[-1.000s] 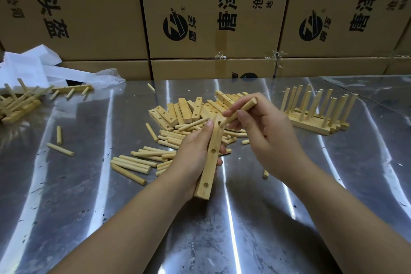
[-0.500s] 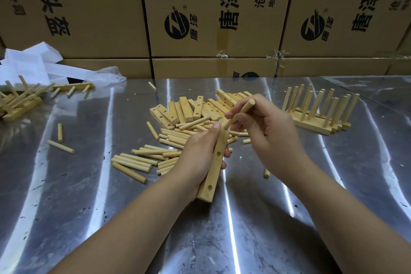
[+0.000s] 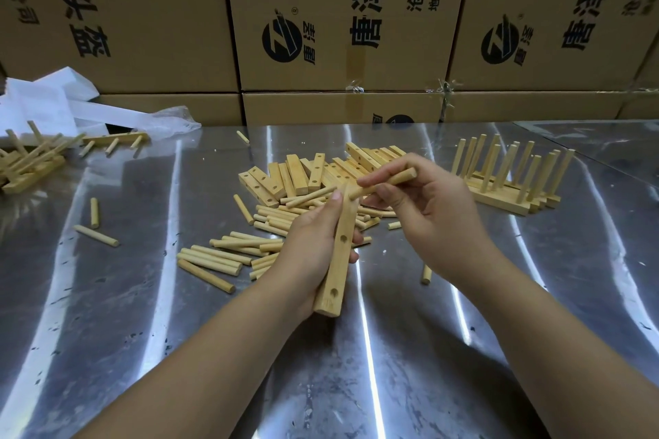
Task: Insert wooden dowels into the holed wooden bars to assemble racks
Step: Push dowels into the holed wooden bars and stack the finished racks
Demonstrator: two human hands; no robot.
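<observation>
The left hand (image 3: 306, 249) grips a pale, square-sectioned wooden bar with round holes (image 3: 337, 267), fingers and thumb curled round its upper half, so that it slants upward and away above the table. Two of its holes face the camera below the thumb. The right hand (image 3: 435, 221) pinches a short, round, light wooden dowel (image 3: 404, 176) between thumb and fingertips. The dowel lies nearly level, its left end touching the top end of the bar; whether it sits in a hole I cannot tell.

Just behind the bar lies a heap of similar holed wooden bars (image 3: 303, 175), and to the bar's left is a loose scatter of more dowels (image 3: 228, 253). A single dowel (image 3: 426, 274) lies just to the bar's right. Farther right of the bar stand finished racks with upright pegs (image 3: 510, 178). Far to its left more pegged racks lie tumbled (image 3: 28, 164) beside crumpled white wrapping (image 3: 46, 100). All of it rests on a shiny, scuffed metal table (image 3: 178, 349), behind which stand brown cardboard boxes with black print (image 3: 338, 11).
</observation>
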